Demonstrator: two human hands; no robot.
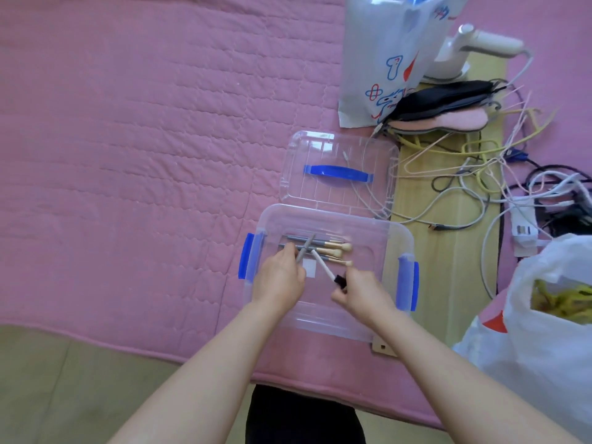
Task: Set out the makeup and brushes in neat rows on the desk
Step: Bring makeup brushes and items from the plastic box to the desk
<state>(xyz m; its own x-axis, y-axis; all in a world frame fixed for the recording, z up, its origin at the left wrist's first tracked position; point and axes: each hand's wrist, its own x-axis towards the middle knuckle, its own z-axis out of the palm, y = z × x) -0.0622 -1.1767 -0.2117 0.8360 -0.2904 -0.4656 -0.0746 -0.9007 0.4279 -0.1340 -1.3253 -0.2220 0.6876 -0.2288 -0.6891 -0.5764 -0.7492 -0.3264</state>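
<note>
Brushes (323,248) mostly lie in the open box (368,232), none laid out. Left hand (280,280) pinches a grey brush (304,248); right hand (358,293) grips, seemingly, a white-handled brush (323,267).

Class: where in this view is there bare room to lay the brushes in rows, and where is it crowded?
Free: the pink quilt left of the clear box and its lid. Crowded: the wooden strip to the right, tangled with cables and bags.
</note>
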